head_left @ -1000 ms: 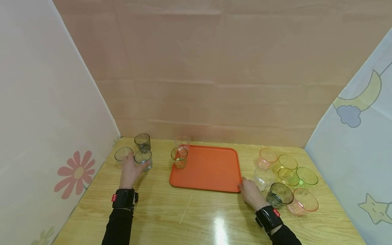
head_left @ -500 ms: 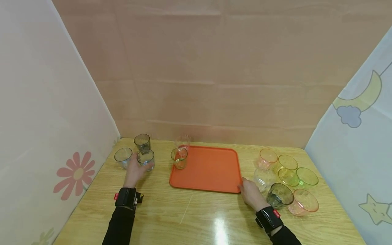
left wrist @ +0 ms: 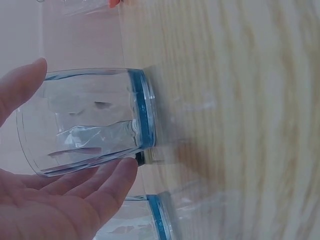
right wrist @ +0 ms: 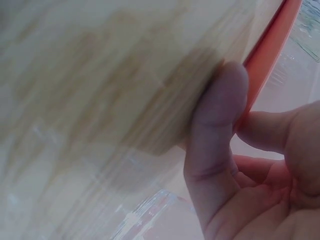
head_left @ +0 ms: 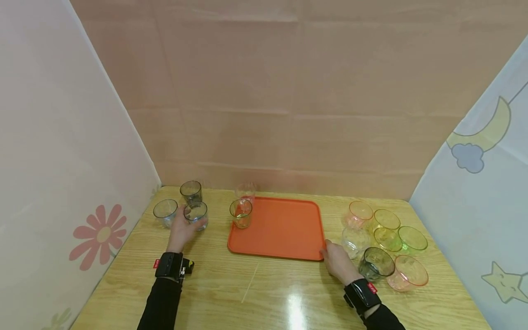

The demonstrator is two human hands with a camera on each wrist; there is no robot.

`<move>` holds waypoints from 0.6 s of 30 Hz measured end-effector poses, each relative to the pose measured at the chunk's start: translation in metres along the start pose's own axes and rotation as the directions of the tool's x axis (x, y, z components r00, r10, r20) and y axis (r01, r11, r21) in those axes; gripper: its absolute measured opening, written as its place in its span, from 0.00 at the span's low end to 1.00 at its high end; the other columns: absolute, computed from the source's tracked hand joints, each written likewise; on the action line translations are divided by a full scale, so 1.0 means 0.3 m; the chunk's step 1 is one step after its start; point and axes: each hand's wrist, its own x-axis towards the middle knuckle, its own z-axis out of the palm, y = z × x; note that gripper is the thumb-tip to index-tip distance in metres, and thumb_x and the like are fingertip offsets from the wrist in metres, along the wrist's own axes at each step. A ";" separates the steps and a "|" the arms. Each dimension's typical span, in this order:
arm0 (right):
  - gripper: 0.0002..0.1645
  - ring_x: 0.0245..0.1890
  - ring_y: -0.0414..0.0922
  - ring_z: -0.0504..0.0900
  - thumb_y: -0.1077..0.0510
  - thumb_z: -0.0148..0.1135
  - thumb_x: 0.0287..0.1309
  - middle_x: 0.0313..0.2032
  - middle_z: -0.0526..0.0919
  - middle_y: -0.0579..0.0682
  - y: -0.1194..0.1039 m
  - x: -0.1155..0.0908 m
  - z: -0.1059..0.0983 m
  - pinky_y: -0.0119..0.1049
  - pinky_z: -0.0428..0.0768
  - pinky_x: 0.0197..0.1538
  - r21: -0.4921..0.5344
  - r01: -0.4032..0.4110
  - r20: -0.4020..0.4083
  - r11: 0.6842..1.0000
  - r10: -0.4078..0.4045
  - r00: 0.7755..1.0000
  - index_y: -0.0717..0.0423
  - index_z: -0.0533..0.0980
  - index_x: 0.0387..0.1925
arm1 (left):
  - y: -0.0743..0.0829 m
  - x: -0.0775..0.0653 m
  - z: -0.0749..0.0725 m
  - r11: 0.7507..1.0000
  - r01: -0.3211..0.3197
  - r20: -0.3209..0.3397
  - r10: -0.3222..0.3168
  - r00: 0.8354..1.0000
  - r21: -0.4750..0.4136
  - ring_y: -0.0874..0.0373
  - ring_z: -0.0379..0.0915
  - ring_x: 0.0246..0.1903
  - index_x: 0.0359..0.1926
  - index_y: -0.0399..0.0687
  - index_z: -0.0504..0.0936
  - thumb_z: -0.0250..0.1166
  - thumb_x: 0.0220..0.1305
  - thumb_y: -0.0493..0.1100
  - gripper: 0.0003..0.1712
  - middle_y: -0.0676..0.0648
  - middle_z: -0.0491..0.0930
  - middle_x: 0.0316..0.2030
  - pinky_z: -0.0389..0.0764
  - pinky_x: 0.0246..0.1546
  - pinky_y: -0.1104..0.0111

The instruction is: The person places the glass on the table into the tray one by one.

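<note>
In the head view my left hand (head_left: 183,229) is at a clear glass (head_left: 195,215) with a bluish base, on the left of the table. The left wrist view has my thumb on one side of this drinking glass (left wrist: 90,117) and my fingers along the other, its base close to the wood. Two more glasses stand beside it: a clear one (head_left: 165,213) to the left and a dark grey one (head_left: 191,191) behind. My right hand (head_left: 339,261) pinches the near right corner of the orange tray (head_left: 284,229), between thumb and fingers in the right wrist view.
A yellowish glass (head_left: 241,213) stands on the tray's left side, with a pinkish clear glass (head_left: 246,190) behind it. Right of the tray are several coloured glasses, among them a dark grey one (head_left: 376,263) and a pink one (head_left: 408,275) near my right wrist.
My left hand and the clear bluish glass have shifted slightly right, away from the leftmost glass, then held still. My right hand stays on the tray's corner.
</note>
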 end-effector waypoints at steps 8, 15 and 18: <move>0.07 0.32 0.57 0.83 0.65 0.56 0.64 0.28 0.81 0.58 0.004 0.000 0.005 0.48 0.80 0.33 -0.001 -0.005 0.003 1.000 0.005 1.000 0.69 0.74 0.36 | -0.006 0.001 0.004 0.999 0.003 -0.014 -0.004 1.000 -0.045 0.36 0.56 0.67 0.76 0.37 0.42 0.69 0.61 0.47 0.56 0.30 0.58 0.69 0.65 0.63 0.44; 0.06 0.31 0.54 0.83 0.65 0.56 0.65 0.27 0.81 0.56 0.003 0.002 0.003 0.46 0.79 0.32 0.004 -0.011 0.013 1.000 0.011 1.000 0.68 0.74 0.37 | -0.004 -0.004 0.006 0.998 0.022 -0.009 -0.022 1.000 -0.061 0.38 0.58 0.67 0.77 0.38 0.39 0.70 0.60 0.51 0.60 0.33 0.59 0.68 0.66 0.63 0.46; 0.06 0.30 0.52 0.82 0.65 0.56 0.64 0.26 0.80 0.54 0.003 0.003 0.003 0.44 0.78 0.31 0.007 -0.008 0.009 1.000 0.008 1.000 0.67 0.74 0.36 | -0.001 -0.007 0.006 0.996 0.041 -0.003 -0.042 0.999 -0.082 0.38 0.57 0.67 0.77 0.39 0.37 0.71 0.59 0.53 0.62 0.34 0.60 0.67 0.68 0.62 0.46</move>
